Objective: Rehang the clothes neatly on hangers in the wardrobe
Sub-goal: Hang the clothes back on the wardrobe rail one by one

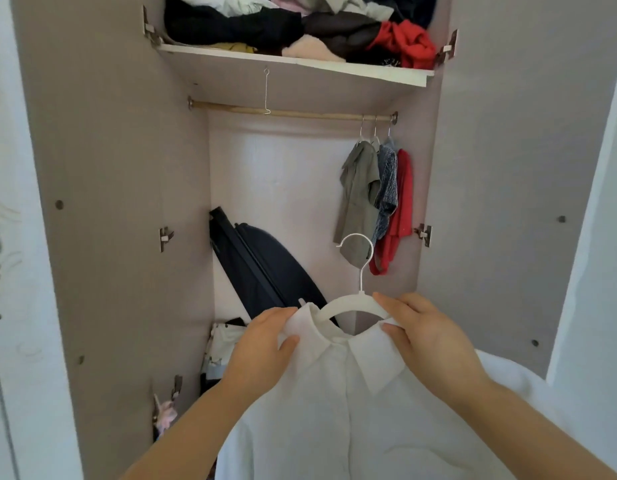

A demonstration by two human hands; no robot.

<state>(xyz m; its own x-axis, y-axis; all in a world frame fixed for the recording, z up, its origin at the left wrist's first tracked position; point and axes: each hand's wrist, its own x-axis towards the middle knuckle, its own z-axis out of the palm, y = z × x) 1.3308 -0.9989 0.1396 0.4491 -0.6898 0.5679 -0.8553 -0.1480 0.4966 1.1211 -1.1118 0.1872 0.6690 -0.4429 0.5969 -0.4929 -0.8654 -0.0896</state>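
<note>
A white collared shirt (pixel 338 403) hangs on a white hanger (pixel 352 303) that I hold up in front of the open wardrobe. My left hand (pixel 265 341) pinches the shirt's left shoulder by the collar. My right hand (pixel 425 330) grips the shirt's right shoulder together with the hanger's arm. The hanger's hook (pixel 359 247) points up, well below the wooden rail (pixel 293 113). At the rail's right end hang three garments: a grey-green one (pixel 359 195), a blue-grey knitted one (pixel 386 188) and a red one (pixel 400 209).
A thin wire hook (pixel 266 91) dangles on the rail's left part. The upper shelf (pixel 293 64) holds a heap of crumpled clothes. A dark suitcase (pixel 265 265) leans in the wardrobe's lower left. Both wardrobe doors (pixel 508 168) stand open.
</note>
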